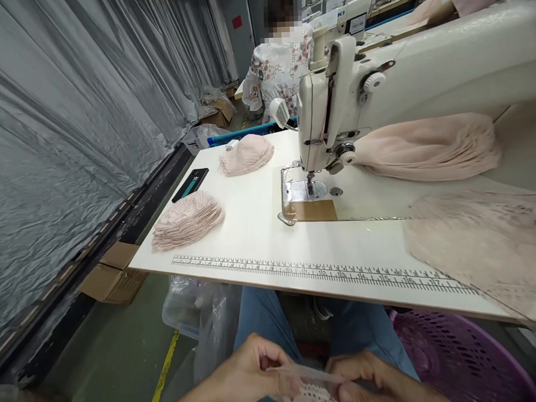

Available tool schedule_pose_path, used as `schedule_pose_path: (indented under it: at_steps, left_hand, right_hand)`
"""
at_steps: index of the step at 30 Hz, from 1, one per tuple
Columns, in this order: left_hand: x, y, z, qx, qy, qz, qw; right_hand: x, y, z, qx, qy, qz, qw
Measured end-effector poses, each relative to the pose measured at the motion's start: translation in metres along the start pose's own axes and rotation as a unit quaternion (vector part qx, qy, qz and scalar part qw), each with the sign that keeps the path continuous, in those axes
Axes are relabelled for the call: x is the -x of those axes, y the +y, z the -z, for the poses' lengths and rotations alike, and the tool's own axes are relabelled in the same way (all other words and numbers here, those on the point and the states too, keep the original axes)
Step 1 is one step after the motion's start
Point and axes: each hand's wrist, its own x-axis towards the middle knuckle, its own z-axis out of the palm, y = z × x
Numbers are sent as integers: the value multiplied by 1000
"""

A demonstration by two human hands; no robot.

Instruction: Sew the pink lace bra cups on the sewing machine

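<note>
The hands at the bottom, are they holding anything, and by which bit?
Both hold one thin, pale, lacy cloth: the left hand pinches one side, the right hand the other. The picture's edge cuts it off.

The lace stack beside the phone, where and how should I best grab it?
Probably by the right end of the lace stack, coming from your right and pinching top to bottom. Its many loose layers show along that edge, so gripping them all should limit slipping; the phone lies just beyond its far side.
</note>
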Motion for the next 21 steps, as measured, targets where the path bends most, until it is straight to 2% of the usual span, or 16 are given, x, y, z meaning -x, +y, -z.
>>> schedule_pose_path:
  at_steps: [3,7,11,13,15,19,21]
  left_hand:
    - [-3,-5,0,10,-8,35,999]
    - [-3,-11,2,44,-32,35,998]
    - [-3,-13,1,130,-28,41,990]
    - [-4,-13,1,145,-33,46,988]
    - [-5,-13,1,150,-39,50,987]
    - [-7,-13,0,144,-47,38,988]
    - [-7,-13,1,137,-50,34,989]
  right_hand:
    - [-7,-4,-2,-93,-47,42,994]
    - [-10,-2,-1,-123,-38,28,991]
    - [-2,-2,0,-169,-60,48,983]
    - [2,-4,-1,-172,-47,57,982]
    - [4,-7,-3,-137,-16,63,988]
    - [2,-9,-8,8,36,98,995]
    - [1,-8,-9,69,50,88,992]
